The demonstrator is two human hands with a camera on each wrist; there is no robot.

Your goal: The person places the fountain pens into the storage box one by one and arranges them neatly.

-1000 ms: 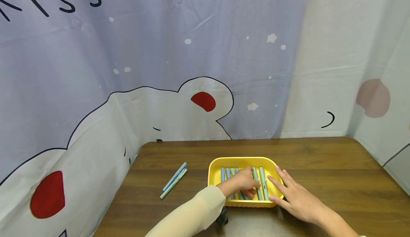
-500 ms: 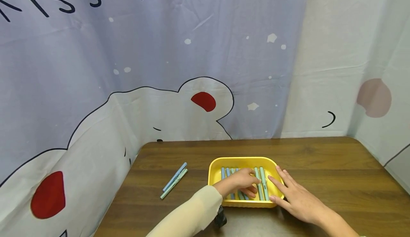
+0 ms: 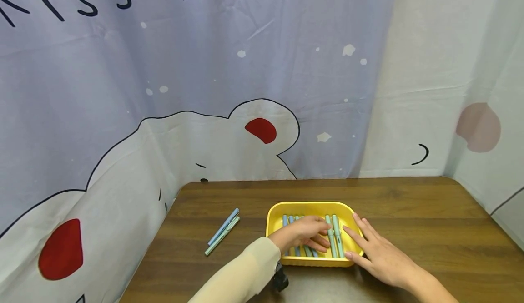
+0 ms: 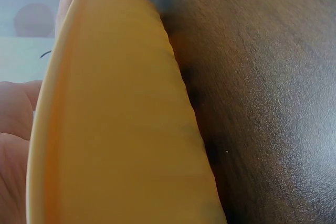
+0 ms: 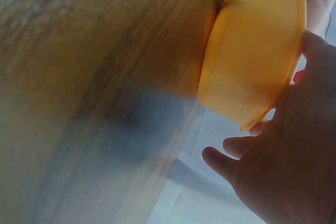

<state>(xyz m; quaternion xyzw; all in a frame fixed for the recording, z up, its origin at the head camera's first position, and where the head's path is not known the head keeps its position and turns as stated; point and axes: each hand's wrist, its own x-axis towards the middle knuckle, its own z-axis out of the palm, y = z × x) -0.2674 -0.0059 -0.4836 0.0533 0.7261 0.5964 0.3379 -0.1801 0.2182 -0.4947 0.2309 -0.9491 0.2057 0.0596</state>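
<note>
A yellow tray [image 3: 319,261] on the table holds several blue and green pens lying side by side. Over the pens in its middle, my left hand [image 3: 304,231] reaches in with loosely bent fingers and partly covers them. Its fingertips are close to a green pen [image 3: 330,239]; whether they touch it I cannot tell. Another green pen [image 3: 338,239] lies just right of that one. My right hand [image 3: 382,257] rests with spread, fairly straight fingers on the tray's right rim. The right wrist view shows those fingers [image 5: 220,163] along the orange-looking tray wall [image 5: 252,45].
Left of the tray, a blue pen [image 3: 223,226] and a green pen [image 3: 222,236] lie together on the wooden table [image 3: 417,221]. A printed curtain [image 3: 327,89] hangs behind the table. A small black device [image 3: 280,279] sits under my left wrist.
My left hand has shifted slightly left and its fingers have loosened. The left one of the two right-hand green pens has moved right, close beside its neighbour. My right hand stays in place.
</note>
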